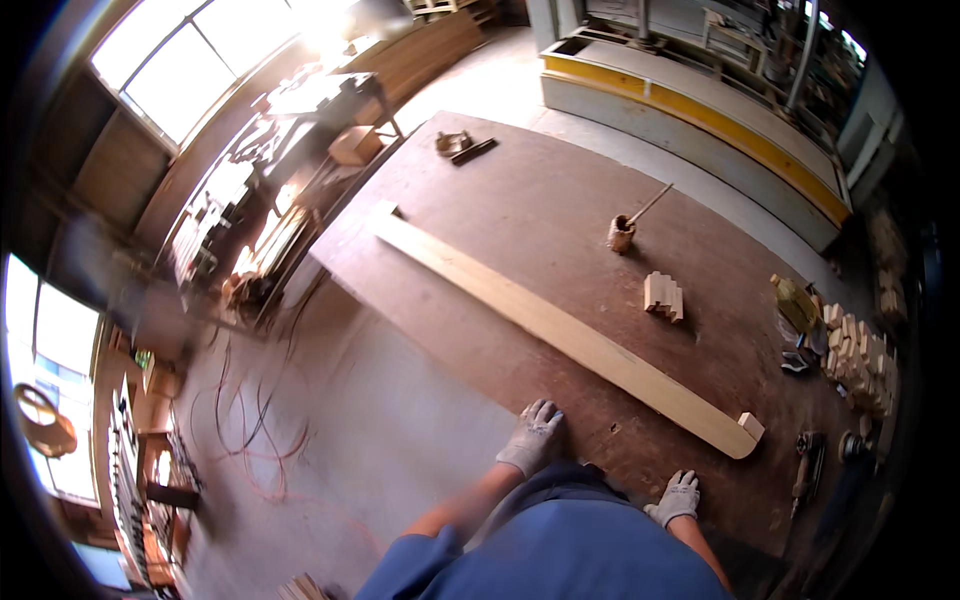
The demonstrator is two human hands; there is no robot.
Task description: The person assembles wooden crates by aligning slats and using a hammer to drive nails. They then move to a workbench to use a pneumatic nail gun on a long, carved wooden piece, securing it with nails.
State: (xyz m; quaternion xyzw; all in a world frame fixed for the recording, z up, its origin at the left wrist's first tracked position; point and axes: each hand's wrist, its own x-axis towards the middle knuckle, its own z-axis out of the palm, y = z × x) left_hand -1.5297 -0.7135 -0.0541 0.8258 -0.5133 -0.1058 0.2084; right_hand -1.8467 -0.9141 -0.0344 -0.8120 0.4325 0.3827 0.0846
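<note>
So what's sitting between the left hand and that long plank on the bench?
Nothing: in the head view, only bare brown tabletop separates the gloved left hand from the long pale plank. The hand rests flat at the table's near edge.

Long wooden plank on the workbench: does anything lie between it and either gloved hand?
Nothing visible does. The left hand and right hand rest flat on the workbench at its near edge, and only bare brown surface separates them from the plank. The small wood block sits at the plank's end, off to the side.
</note>
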